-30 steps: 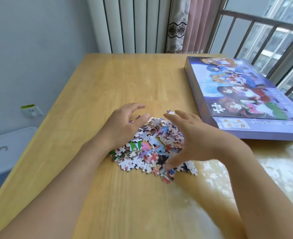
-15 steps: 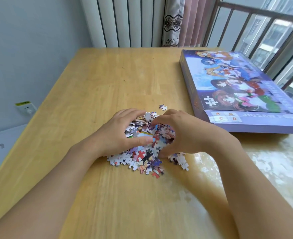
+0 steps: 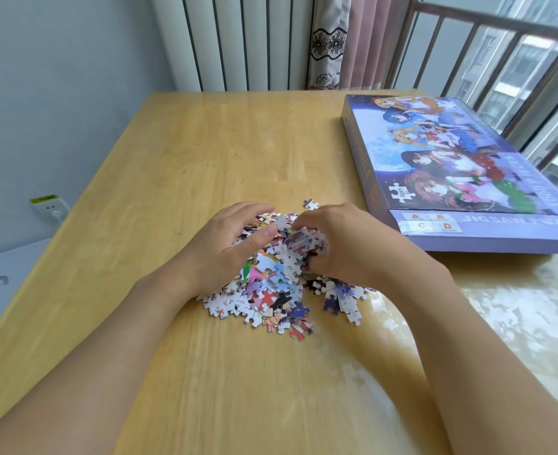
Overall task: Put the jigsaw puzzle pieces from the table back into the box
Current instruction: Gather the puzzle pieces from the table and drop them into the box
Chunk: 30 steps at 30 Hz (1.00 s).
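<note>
A heap of jigsaw puzzle pieces (image 3: 271,290) lies mid-table on the wooden table (image 3: 205,152), nearer its front edge. The left hand (image 3: 228,247) and right hand (image 3: 340,247) cup the heap from either side, fingers curled around a gathered bunch of pieces. One stray piece (image 3: 311,203) sits just behind them. The closed puzzle box (image 3: 461,169) lies along the table's right edge.

Single head view, looking forward-down, close over table (image 3: 179,165)
</note>
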Each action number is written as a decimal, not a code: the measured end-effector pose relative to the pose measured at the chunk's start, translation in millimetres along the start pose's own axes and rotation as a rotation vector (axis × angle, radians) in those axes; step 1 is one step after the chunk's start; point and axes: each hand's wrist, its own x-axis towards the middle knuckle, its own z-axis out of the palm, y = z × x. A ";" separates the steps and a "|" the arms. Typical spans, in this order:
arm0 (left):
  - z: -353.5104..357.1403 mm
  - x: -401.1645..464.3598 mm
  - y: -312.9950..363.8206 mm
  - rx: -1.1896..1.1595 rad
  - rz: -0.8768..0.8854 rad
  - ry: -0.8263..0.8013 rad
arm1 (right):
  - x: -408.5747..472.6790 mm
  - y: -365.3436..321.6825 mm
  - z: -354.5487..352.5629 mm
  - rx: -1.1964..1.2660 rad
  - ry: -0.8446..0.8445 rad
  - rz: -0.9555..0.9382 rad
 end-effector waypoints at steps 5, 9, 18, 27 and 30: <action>1.4 0.9 -1.9 -0.006 0.023 0.015 | 1.2 -0.4 -0.1 -0.009 -0.005 0.003; 1.7 1.0 -1.6 -0.035 0.046 0.053 | 3.0 1.4 0.2 -0.009 0.063 -0.002; -3.3 1.3 -3.4 -0.058 0.112 0.206 | 4.3 15.2 -5.7 0.250 0.288 -0.020; -2.4 -3.1 3.6 -0.092 0.144 0.408 | -4.8 -9.4 -15.1 2.159 -0.011 0.327; 0.7 -4.1 11.3 -0.112 0.164 0.442 | -16.9 -16.9 -8.7 2.367 -0.080 0.386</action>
